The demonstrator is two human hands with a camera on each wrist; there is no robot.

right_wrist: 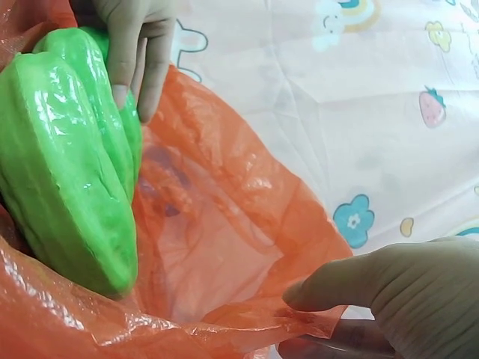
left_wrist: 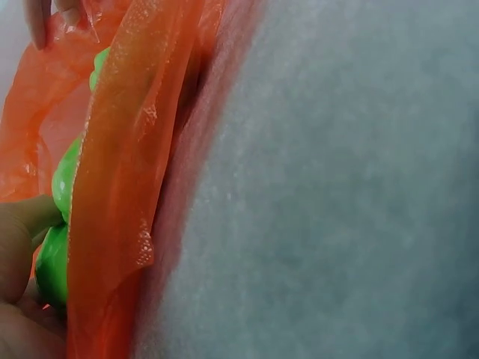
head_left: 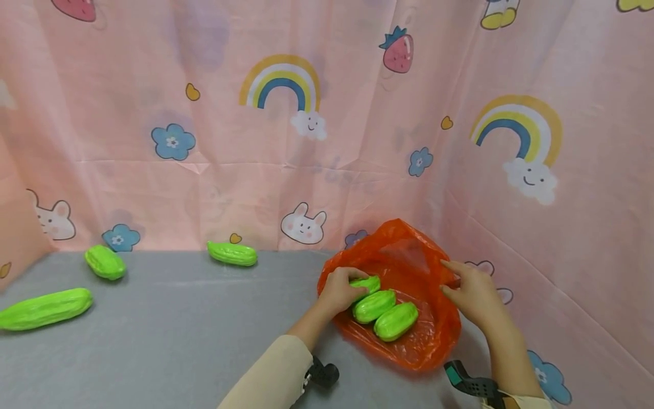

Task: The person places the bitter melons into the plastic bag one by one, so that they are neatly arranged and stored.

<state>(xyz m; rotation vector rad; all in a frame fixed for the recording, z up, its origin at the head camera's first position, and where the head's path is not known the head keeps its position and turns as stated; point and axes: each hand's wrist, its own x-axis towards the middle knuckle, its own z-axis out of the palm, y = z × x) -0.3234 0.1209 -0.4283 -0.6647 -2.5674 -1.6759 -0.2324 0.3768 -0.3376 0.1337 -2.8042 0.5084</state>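
An orange-red plastic bag [head_left: 434, 349] lies with its mouth wide, holding three glossy, bright green, ridged gourds. My left hand [head_left: 339, 291] reaches over the bag's left rim and grips the rearmost gourd [head_left: 374, 283], partly hiding it. Beside that one lie a middle gourd [head_left: 374, 307] and a front gourd [head_left: 396, 322]. At the bag's right side, my right hand [head_left: 475, 292] pinches the rim between thumb and fingers, as the right wrist view also shows. The bag's side hides much of the held gourd in the left wrist view.
On the grey table [head_left: 179, 329], a long green gourd [head_left: 46, 309] lies at far left, a shorter gourd [head_left: 105, 262] behind it, and another gourd [head_left: 232, 254] near the back edge. A pink patterned curtain [head_left: 347, 142] hangs behind and along the right.
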